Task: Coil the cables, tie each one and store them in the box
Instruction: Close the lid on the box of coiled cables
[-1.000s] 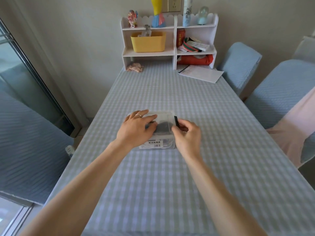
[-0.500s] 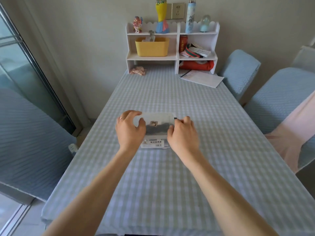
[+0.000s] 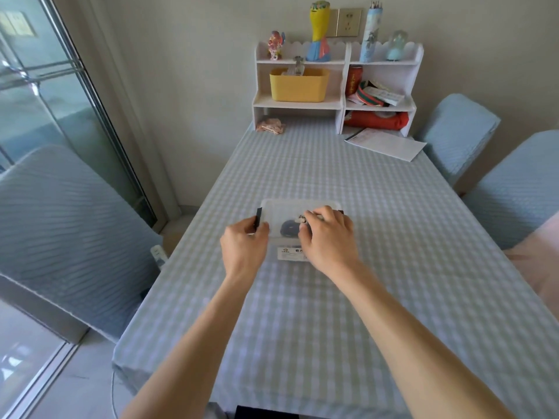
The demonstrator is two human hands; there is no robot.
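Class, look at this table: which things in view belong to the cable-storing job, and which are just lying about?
Part of the job:
clear plastic box, lid on
dark coiled cable inside it
black latch at the left hand
right hand on the lid

Lying about:
yellow bin
white shelf unit
paper sheet
red can

Two bare forearms reach into the head view from the bottom edge, with no sleeve showing on either one down to where the frame cuts them off. The left hand [image 3: 244,252] and the right hand [image 3: 328,241] are both bare, without gloves, and the wrists carry no watch or band. Both hands show their backs to the camera. Whether any finger wears a ring cannot be told here, since the fingers are mostly tucked out of sight.
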